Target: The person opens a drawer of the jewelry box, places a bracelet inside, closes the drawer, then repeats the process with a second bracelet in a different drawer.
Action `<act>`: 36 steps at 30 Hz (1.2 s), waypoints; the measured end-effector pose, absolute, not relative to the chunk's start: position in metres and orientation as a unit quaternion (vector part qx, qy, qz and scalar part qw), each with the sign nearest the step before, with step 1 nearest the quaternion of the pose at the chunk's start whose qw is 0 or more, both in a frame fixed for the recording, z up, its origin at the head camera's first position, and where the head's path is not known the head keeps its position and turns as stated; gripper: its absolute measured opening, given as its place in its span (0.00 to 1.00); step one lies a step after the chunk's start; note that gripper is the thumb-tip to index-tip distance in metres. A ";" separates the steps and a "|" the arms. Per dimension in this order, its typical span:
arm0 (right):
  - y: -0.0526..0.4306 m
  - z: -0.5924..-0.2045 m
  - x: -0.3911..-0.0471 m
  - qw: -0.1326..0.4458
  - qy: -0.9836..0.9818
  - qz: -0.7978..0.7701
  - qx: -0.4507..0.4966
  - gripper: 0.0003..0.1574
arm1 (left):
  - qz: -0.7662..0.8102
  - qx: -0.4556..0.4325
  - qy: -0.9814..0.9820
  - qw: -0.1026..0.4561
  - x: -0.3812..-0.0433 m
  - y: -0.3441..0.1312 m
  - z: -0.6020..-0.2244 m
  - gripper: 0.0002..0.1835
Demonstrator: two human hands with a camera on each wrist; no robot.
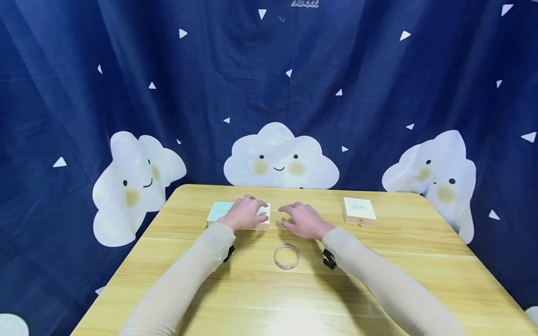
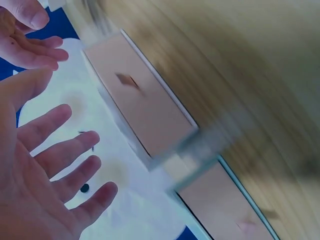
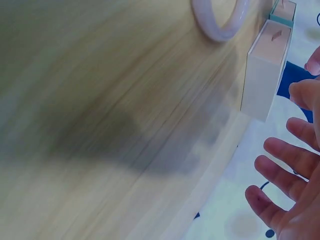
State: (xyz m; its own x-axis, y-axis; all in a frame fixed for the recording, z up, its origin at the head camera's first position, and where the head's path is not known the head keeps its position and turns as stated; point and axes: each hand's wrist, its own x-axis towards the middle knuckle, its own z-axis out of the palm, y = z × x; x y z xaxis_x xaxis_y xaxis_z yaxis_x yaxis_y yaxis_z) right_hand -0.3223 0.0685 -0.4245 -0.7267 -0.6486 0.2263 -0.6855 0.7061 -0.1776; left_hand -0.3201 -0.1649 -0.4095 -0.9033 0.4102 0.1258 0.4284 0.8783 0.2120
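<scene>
My left hand (image 1: 244, 213) hovers over a small white box (image 1: 264, 226) with spread, relaxed fingers. It partly covers that box and a mint-green box (image 1: 216, 211) beside it. In the left wrist view the white box (image 2: 145, 100) and the green box (image 2: 227, 205) turn their pinkish sides, each with a small tab, to the camera. To the right of the white box, my right hand (image 1: 306, 220) is held above the table, its fingers loosely bent and holding nothing. A pale pink bangle (image 1: 286, 267) lies flat on the table, nearer to me than both hands.
Another white box (image 1: 359, 209) stands at the back right of the wooden table (image 1: 252, 294). Behind the table's far edge hangs a dark blue curtain (image 1: 201, 93) with clouds and triangles. A black band (image 1: 329, 259) sits at my right wrist.
</scene>
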 end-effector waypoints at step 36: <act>0.178 -0.405 -0.305 0.104 -0.946 0.060 0.302 0.33 | -0.135 -0.301 -0.944 0.021 -0.334 -0.047 -0.416 0.31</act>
